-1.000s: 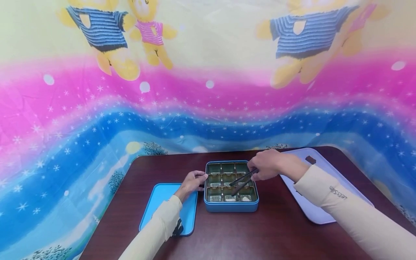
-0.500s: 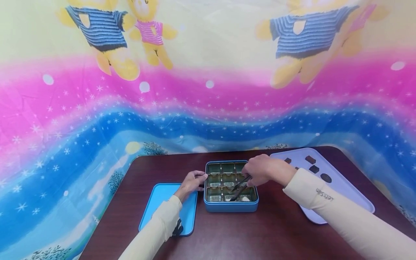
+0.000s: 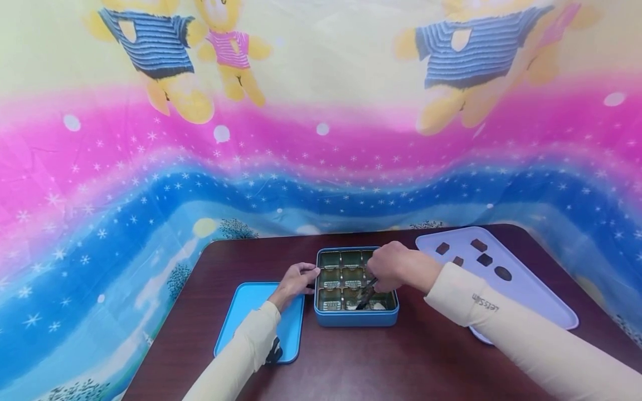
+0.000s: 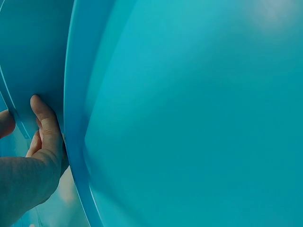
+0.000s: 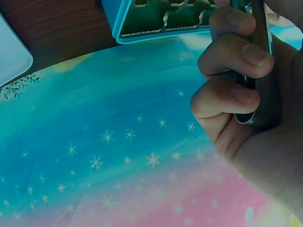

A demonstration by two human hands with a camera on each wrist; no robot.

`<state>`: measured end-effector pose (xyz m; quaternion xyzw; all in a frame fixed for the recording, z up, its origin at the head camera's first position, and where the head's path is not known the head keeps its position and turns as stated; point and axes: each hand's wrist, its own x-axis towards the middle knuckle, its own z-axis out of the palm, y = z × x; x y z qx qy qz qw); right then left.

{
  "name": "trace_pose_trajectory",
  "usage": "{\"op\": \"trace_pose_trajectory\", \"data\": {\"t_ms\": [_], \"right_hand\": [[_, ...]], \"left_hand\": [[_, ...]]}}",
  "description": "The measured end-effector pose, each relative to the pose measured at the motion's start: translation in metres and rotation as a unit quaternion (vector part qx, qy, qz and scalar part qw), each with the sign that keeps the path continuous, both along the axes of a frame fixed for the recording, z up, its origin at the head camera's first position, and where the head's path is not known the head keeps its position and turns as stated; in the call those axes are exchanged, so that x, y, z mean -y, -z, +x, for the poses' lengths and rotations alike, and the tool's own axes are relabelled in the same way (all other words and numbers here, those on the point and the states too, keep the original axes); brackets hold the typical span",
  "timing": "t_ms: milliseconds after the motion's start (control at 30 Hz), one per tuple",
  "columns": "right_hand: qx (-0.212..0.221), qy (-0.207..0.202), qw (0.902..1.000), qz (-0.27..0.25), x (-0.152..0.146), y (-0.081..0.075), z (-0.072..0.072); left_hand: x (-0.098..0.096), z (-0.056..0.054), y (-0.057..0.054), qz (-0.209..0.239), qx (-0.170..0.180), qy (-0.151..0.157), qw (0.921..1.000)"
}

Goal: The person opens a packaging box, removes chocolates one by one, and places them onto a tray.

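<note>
My right hand [image 3: 391, 267] grips dark tongs [image 3: 368, 293], curled round their handle in the right wrist view. The tongs' tips reach down into the front middle compartment of a blue box [image 3: 356, 318]; what lies between them is too small to tell. A gold-coloured divided tray [image 3: 330, 277] fills the box, and a small white piece [image 3: 378, 306] sits in its front right compartment. My left hand [image 3: 299, 280] touches the box's left side with fairly straight fingers. In the left wrist view, the left hand's fingers [image 4: 45, 116] lie along the blue wall.
A blue lid [image 3: 289, 331] lies left of the box, under my left forearm. On the right stands a pale lilac tray [image 3: 531, 301] with several dark chocolate-like pieces [image 3: 484, 259], partly behind my right sleeve. A patterned cloth [image 3: 321, 167] hangs behind the brown table [image 3: 351, 367].
My right hand has moved left and slightly down over the box, and the tongs stand steeper with their tips closer together. More of the lilac tray shows. The left hand stays in place.
</note>
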<state>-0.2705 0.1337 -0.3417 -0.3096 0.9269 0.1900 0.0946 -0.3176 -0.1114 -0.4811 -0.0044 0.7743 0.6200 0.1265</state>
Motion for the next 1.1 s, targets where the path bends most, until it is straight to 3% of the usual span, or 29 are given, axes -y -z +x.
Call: {"op": "trace_pose_trajectory", "data": {"t_ms": [267,733,900,1100], "right_hand": [[-0.025,0.001,0.9994,0.024,0.0071,0.0035,0.0044],[-0.084,-0.034,0.9959,0.001,0.0075,0.0063,0.0052],[-0.07,-0.041,0.9966,-0.01,0.0054,0.0063,0.0023],[-0.022,-0.031,0.9991,-0.021,0.003,0.0037,-0.002]], "left_hand": [[-0.0004,-0.0001,0.0001,0.0,0.003,0.0,1.0],[0.0002,-0.0002,-0.0013,-0.003,0.005,-0.002,1.0],[-0.0002,-0.0007,-0.0006,-0.008,0.002,-0.004,1.0],[0.0002,0.0,-0.0007,-0.002,0.004,0.001,1.0]]}}
